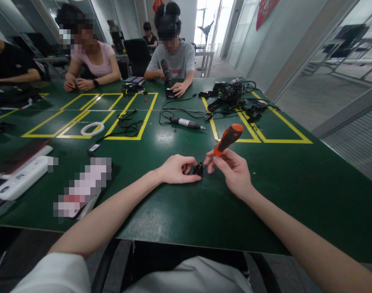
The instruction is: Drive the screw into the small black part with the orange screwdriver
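My left hand (177, 169) rests on the green table (295, 179) with its fingers closed round a small black part (199, 168). My right hand (231, 169) grips a screwdriver with an orange and black handle (229, 138). The handle points up and to the right, and its tip meets the black part between my two hands. The tip itself is hidden by my fingers.
An electric screwdriver (186, 122) with a black cord lies further up the table. A tangle of black cables (234, 97) sits at the back right. White power strips (21, 177) lie at the left. Yellow tape boxes mark the table. Other people sit across.
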`<state>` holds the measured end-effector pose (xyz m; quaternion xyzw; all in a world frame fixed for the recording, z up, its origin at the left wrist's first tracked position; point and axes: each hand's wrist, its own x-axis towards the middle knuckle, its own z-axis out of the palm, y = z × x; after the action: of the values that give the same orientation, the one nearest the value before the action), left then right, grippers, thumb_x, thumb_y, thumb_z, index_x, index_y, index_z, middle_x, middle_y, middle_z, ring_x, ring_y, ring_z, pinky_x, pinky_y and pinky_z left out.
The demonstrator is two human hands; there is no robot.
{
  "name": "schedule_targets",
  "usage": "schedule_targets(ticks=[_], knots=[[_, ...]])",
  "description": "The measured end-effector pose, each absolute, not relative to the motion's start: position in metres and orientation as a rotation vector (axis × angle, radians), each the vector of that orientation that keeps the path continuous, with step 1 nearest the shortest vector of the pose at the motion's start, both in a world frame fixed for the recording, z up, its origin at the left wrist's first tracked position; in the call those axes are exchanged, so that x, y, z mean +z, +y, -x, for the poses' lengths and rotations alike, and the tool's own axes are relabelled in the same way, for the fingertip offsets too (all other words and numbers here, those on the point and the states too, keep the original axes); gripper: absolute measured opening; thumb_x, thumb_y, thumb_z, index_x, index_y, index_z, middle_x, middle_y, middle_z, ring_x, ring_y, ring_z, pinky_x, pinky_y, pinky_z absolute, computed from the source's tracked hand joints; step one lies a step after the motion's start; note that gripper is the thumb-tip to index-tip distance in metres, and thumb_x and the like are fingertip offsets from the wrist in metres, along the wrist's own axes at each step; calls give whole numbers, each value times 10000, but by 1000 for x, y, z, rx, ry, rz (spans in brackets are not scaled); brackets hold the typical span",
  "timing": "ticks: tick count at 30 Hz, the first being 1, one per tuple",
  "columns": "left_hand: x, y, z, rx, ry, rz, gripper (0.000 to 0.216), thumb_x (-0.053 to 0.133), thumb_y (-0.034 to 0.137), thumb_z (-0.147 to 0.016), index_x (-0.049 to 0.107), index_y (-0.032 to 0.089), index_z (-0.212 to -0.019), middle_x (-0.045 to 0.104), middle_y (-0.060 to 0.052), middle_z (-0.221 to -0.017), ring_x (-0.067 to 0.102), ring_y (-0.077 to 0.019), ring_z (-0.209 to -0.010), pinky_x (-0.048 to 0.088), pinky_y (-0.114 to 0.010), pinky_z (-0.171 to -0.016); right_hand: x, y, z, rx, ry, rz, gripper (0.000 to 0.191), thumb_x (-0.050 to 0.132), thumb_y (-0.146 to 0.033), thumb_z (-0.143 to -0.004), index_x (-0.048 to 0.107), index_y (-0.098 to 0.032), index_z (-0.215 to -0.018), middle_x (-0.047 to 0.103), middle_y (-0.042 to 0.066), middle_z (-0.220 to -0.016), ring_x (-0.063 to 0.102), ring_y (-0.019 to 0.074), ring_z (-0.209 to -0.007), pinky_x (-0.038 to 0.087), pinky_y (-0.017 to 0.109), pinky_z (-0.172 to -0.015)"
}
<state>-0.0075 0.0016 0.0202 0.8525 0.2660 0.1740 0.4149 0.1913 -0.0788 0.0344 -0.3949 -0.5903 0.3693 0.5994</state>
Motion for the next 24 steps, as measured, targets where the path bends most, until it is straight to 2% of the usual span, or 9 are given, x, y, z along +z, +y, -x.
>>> schedule_targets(ticks=[5,9,15,20,24], knots=[[22,2,8,423,657,-2030,321,787,448,-800,632,166,-804,522,83,-568,455,-65,-538,341,-204,-577,34,-79,-190,844,-1337,918,373,787,-559,-898,596,-243,-847,726,-10,-698,641,145,-524,582,307,-563],[24,4,7,400,633,-1906,373,811,466,-764,704,133,-893,540,73,-616,432,-60,-561,349,-209,-576,36,-79,-190,810,-1342,943,371,813,-568,-869,676,-226,-826,755,29,-791,640,146,-548,579,318,-563],[24,10,7,396,640,-1780,439,873,396,-689,734,116,-998,622,47,-693,488,-64,-600,375,-210,-590,33,-79,-191,857,-1356,933,379,757,-598,-905,716,-223,-932,757,30,-767,650,154,-536,585,332,-557],[23,12,7,427,661,-1750,397,899,341,-657,703,131,-930,634,46,-688,542,-70,-622,373,-205,-596,33,-80,-191,843,-1357,924,353,805,-550,-881,643,-236,-866,773,17,-758,658,151,-537,591,314,-564],[22,13,7,424,656,-1744,369,895,343,-655,686,137,-878,635,47,-668,548,-70,-610,360,-203,-582,34,-79,-191,822,-1346,951,368,807,-575,-869,679,-231,-844,773,33,-793,646,152,-541,589,324,-562]])
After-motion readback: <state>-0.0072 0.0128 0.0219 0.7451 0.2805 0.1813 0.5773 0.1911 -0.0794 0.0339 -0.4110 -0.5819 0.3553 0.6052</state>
